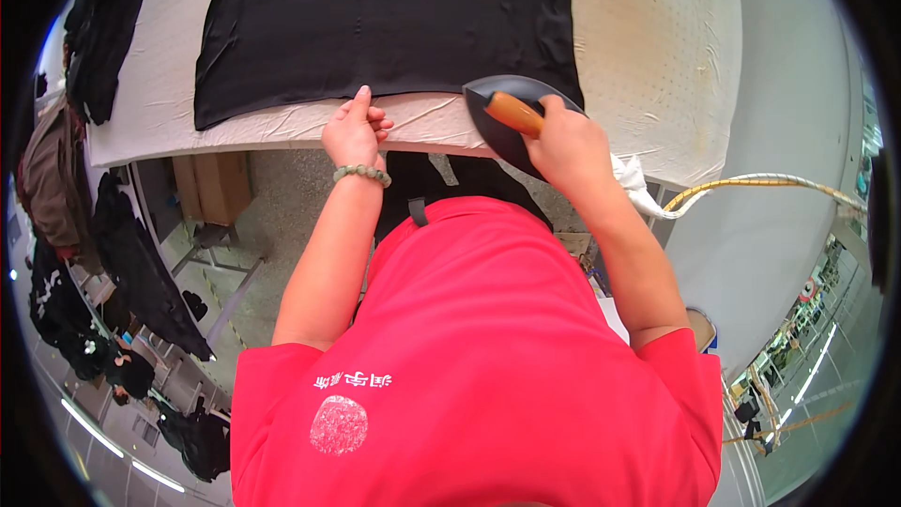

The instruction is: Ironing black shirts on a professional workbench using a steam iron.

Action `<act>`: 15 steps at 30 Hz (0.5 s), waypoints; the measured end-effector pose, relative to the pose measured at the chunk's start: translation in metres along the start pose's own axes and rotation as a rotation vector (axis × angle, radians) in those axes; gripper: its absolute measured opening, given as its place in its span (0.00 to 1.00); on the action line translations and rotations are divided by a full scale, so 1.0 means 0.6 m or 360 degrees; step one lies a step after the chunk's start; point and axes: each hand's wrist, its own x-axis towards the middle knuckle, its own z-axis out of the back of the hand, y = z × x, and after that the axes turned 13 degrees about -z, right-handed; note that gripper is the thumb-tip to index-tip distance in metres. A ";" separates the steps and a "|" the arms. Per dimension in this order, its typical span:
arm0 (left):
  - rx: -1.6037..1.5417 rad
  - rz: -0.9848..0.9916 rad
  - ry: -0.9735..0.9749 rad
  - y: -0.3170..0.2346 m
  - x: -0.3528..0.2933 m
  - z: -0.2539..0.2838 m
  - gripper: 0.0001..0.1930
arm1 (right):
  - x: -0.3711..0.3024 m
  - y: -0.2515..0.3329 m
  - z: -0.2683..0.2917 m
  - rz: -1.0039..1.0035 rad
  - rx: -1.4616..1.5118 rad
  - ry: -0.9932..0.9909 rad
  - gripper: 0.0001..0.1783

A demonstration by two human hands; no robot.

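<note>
Beside a cream-covered padded table [648, 56], in the head view, you wrap your right hand [574, 145] around the wooden handle [514, 115] of a dark iron [507, 144], at the near right corner of a black cloth [385, 23] spread across the table. Your left hand [357, 129] (beaded bracelet [361, 172] at the wrist) is at the cloth's near edge, thumb extended and fingers loosely curled; whether it grips the cloth cannot be told. A yellow-and-white cord [751, 180] runs off to the right.

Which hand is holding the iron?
The right hand, gripping the rounded brown handle of the black pointed iron. The left hand, wearing a green beaded bracelet, is at the near edge of the flat black cloth.
</note>
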 end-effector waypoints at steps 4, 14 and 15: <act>0.0008 -0.0009 0.0018 -0.002 -0.003 -0.006 0.12 | 0.006 0.108 -0.007 0.0116 0.0012 0.0118 0.23; 0.0651 -0.0068 0.0547 -0.108 0.097 0.172 0.17 | -0.010 0.170 -0.022 0.0048 0.0024 0.0004 0.27; 0.0805 -0.0261 0.0430 -0.123 0.138 0.209 0.18 | -0.015 0.174 -0.023 0.0056 0.0031 -0.0026 0.27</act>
